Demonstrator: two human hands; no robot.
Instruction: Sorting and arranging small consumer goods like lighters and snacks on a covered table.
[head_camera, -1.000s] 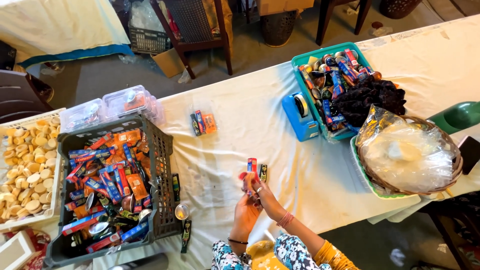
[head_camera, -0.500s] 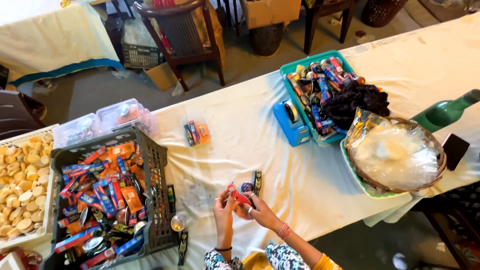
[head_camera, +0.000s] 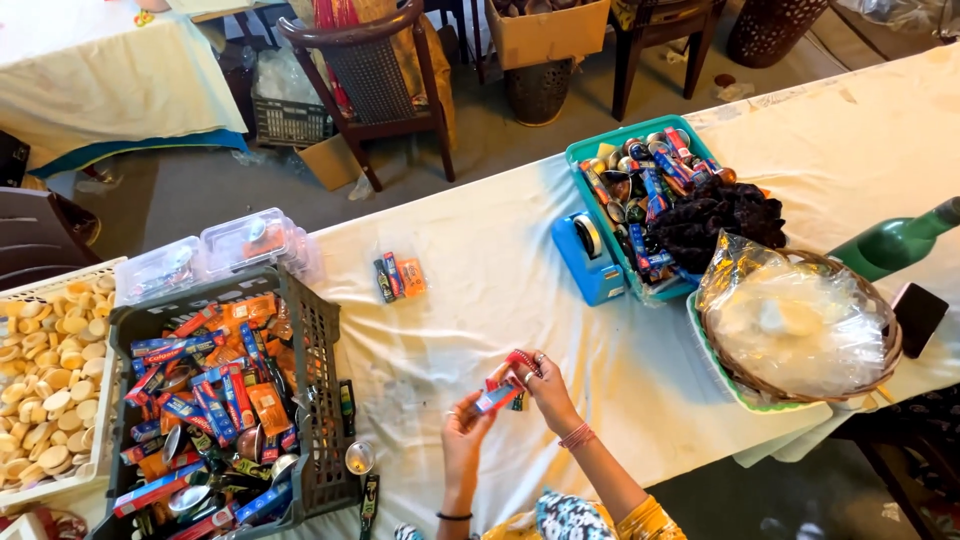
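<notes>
1. A long table (head_camera: 480, 300) under a cream cloth ran across the scene, well stocked from left to right.
2. At the near left stood a dark grey plastic crate (head_camera: 318, 400), heaped with small blue, red and orange boxes and sachets.
3. At the right lay a wicker basket (head_camera: 880, 345) holding crumpled clear plastic, and just beyond it a teal tray (head_camera: 590, 155) of small packets.
4. Farther left, a white tray (head_camera: 60, 285) held pale round pieces.
5. A small bundle of packets (head_camera: 397, 277) lay alone in mid-table.
6. The left hand (head_camera: 465, 425) and right hand (head_camera: 545, 385) met over the near edge, both pinching a small red and blue packet (head_camera: 500, 395), the left at its near end, the right at its far end, where a red band (head_camera: 521, 359) showed.
7. The packet looked light, thin and fairly stiff, probably glossy card, so apt to slip; a fingertip pinch across its narrow ends seemed the surest hold, without crushing.
</notes>
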